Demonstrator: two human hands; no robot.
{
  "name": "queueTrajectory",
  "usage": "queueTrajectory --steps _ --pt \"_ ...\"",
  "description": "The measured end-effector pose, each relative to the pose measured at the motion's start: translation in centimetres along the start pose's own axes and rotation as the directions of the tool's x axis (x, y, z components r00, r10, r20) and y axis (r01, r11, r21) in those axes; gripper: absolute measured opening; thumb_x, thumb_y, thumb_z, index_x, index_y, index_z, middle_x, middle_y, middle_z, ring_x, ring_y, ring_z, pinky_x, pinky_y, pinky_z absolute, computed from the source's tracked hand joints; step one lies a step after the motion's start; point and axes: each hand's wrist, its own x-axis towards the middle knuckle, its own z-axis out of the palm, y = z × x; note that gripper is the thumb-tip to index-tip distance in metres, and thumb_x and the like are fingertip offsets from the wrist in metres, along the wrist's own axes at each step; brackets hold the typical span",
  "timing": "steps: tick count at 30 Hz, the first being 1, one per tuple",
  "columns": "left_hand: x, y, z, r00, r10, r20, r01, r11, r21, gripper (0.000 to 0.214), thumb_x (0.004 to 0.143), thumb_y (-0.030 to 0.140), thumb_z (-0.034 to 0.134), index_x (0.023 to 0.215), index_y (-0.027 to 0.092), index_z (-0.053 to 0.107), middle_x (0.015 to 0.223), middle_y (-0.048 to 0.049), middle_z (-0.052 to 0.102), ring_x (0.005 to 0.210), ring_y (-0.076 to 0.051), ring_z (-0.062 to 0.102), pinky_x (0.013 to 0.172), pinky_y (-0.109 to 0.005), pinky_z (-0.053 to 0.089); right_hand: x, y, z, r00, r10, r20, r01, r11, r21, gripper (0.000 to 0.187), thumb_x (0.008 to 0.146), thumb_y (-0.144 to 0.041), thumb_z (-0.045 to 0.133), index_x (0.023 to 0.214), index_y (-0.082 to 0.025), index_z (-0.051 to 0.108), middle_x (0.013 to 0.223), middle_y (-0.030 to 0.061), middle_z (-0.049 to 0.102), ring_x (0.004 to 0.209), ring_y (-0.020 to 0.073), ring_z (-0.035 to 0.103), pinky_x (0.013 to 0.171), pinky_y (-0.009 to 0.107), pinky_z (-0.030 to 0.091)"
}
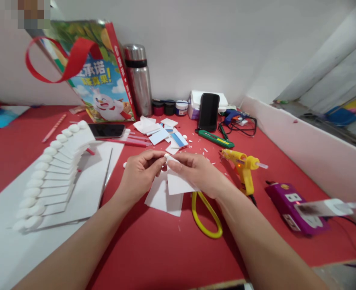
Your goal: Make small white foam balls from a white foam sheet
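Note:
In the middle of the head view, my right hand [192, 167] is closed on a piece of white paper [180, 183], thumb on its face. My left hand [143, 169] pinches at the paper's top corner, where a small white end shows between the fingertips; its exact shape is too small to tell. Under the hands lies another white sheet [161, 197]. A yellow loop handle [208, 229], perhaps of scissors, rests below my right wrist, its other end hidden. To the left stands a curved white stair-like model [60, 173] edged with round white pieces.
A yellow glue gun [241, 161] and a purple power strip [295, 205] are on the right. Behind lie a green utility knife [215, 138], paper scraps [159, 131] and a phone [208, 110]. A steel flask [139, 80] stands beside a printed bag [102, 80].

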Motion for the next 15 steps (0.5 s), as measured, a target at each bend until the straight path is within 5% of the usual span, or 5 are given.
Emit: queueTrajectory --steps 4,12,15 --pt "-0.11 0.14 0.13 0.999 -0.037 0.018 0.036 0.999 0.006 0.019 0.084 0.029 0.071 0.095 0.015 0.075 0.07 -0.0014 0.065 0.056 -0.008 0.048 0.053 -0.021 0.039 -0.01 0.11 0.23 0.987 -0.146 -0.07 0.11 0.923 -0.37 0.017 0.093 -0.027 0.056 0.09 -0.017 0.07 0.082 0.0024 0.072 0.071 0.0143 0.068 0.067 0.025 0.046" --pt "0.02 0.08 0.1 0.989 -0.143 0.021 0.145 0.987 -0.067 0.02 0.079 0.03 0.075 0.092 0.015 0.076 0.065 0.0005 0.062 0.054 -0.008 0.047 0.05 -0.02 0.035 -0.22 0.18 0.63 0.971 -0.232 -0.056 0.134 0.723 -0.678 0.017 0.093 -0.014 0.047 0.084 -0.016 0.061 0.075 0.0064 0.073 0.068 0.0169 0.068 0.066 0.027 0.044" --pt "0.08 -0.01 0.0 0.988 -0.15 0.031 0.153 0.985 -0.086 0.021 0.079 0.03 0.075 0.093 0.015 0.076 0.069 -0.001 0.066 0.055 -0.007 0.048 0.052 -0.02 0.037 -0.04 -0.11 0.9 0.981 -0.16 -0.108 0.098 0.894 -0.436 0.022 0.098 -0.024 0.046 0.09 -0.015 0.064 0.078 0.0075 0.073 0.067 0.0169 0.068 0.066 0.028 0.047"
